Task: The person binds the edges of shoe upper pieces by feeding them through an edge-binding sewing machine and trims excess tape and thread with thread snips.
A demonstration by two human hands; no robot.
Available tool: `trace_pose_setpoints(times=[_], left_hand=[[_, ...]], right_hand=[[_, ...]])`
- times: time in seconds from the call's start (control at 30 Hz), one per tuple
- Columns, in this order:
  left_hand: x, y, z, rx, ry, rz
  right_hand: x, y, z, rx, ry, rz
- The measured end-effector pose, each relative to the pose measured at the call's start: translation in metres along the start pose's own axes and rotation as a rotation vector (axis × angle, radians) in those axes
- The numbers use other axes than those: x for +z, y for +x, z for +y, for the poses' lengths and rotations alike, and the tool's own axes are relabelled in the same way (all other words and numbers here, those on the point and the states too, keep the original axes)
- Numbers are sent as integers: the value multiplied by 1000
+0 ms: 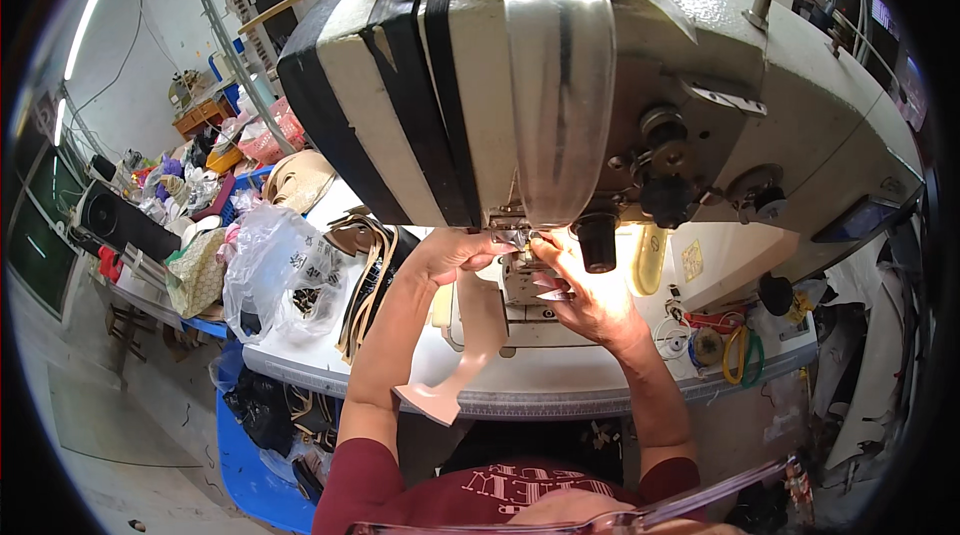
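A large cream sewing machine (470, 95), wrapped with black tape, fills the upper middle. Under its head, both hands meet close to the needle area (515, 235). My left hand (455, 253) is closed in a pinch at the left of the needle; what lies between its fingertips is too small to make out. Below it, a pale pink curved strip (480, 325) hangs over the table's front edge. From the right, my right hand (585, 290) has its thumb and fingers bent at the needle. A small shiny silver tool (550, 287) sticks out between its fingers.
Left on the white table are dark and tan strips (365, 275) and a clear plastic bag (270, 270). A yellow tape roll (735, 355) and thread spools (707, 345) sit at the right. A blue bin (250, 465) stands below left.
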State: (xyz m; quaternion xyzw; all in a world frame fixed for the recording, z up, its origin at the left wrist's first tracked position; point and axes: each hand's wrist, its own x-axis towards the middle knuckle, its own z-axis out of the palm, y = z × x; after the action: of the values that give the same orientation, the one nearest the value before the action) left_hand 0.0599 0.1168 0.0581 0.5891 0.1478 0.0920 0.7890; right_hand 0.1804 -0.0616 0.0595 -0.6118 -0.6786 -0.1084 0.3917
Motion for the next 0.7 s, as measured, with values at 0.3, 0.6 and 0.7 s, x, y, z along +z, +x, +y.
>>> trace_pose_setpoints(times=[0.3,0.6,0.7], left_hand=[[60,-36,-41,460,41,279],[66,-34,-40,436,-74,258],[71,-33,-35,366,-180,324]], right_hand=[[3,-13,3,106,71,-22],[-2,-8,-6,51,0,-20],[-6,-18,-7,20,-35,21]])
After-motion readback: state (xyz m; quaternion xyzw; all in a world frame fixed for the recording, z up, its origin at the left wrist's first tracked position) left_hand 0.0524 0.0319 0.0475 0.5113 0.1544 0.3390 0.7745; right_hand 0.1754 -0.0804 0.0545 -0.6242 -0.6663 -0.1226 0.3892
